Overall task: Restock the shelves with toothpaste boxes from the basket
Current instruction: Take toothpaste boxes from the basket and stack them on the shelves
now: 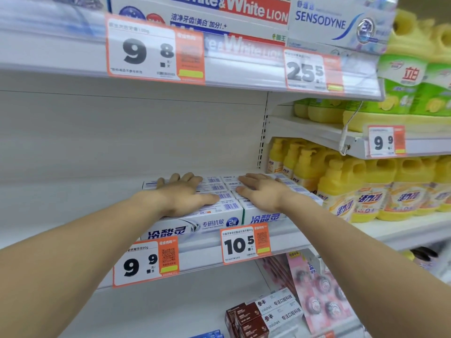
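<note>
Resting flat on the middle shelf (73,206), a block of white toothpaste boxes (219,217) is seen laid in rows, barcoded tops facing up and blue-lettered fronts turned toward the shelf edge. The left hand (181,195) is pressed palm-down on the left part of the block, fingers straight and spread, with nothing grasped. The right hand (261,191) is laid likewise on the right part, fingers extended toward the left hand, nothing held. The two hands are kept near each other but apart. Two orange-framed price tags (245,243) are clipped to the shelf lip just below the boxes. To the left of the block the shelf is bare. On the upper shelf, White & White boxes (229,11) and a Sensodyne box (339,23) are stacked. Yellow detergent bottles (341,181) are lined up in the bay to the right. Brown and white boxes (263,313) are shown on the lower shelf. The basket is not shown.
</note>
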`<move>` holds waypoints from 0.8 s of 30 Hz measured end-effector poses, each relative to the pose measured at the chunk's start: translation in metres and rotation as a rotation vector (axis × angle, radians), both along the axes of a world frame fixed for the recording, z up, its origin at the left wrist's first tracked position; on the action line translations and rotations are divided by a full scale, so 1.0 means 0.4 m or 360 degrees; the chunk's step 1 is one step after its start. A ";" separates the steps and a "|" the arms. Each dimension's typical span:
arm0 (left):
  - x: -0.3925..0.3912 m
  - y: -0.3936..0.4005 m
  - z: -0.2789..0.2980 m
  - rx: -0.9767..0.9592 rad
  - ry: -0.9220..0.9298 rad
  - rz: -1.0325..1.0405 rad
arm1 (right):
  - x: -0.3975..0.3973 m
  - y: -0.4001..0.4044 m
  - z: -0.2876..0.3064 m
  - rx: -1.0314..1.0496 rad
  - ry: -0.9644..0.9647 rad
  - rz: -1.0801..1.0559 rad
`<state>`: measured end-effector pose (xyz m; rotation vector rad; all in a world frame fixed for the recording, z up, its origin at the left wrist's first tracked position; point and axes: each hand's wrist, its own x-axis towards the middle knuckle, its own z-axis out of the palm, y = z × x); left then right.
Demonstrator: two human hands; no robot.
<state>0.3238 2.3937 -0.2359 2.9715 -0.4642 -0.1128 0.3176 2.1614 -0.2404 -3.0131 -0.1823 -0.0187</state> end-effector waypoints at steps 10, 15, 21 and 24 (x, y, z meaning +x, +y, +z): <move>-0.028 -0.036 0.000 0.0159 0.0093 0.0094 | -0.015 0.013 0.004 -0.0028 0.0013 0.0003; -0.042 -0.042 0.011 0.0177 0.0132 0.0028 | -0.021 0.011 0.015 -0.0021 0.0119 0.0072; -0.057 -0.037 0.032 0.0193 0.0176 -0.0108 | -0.073 0.016 0.039 0.0117 0.0135 0.0180; -0.095 -0.023 0.034 0.0044 -0.0144 -0.0234 | -0.144 0.043 0.027 0.0430 -0.0426 0.0319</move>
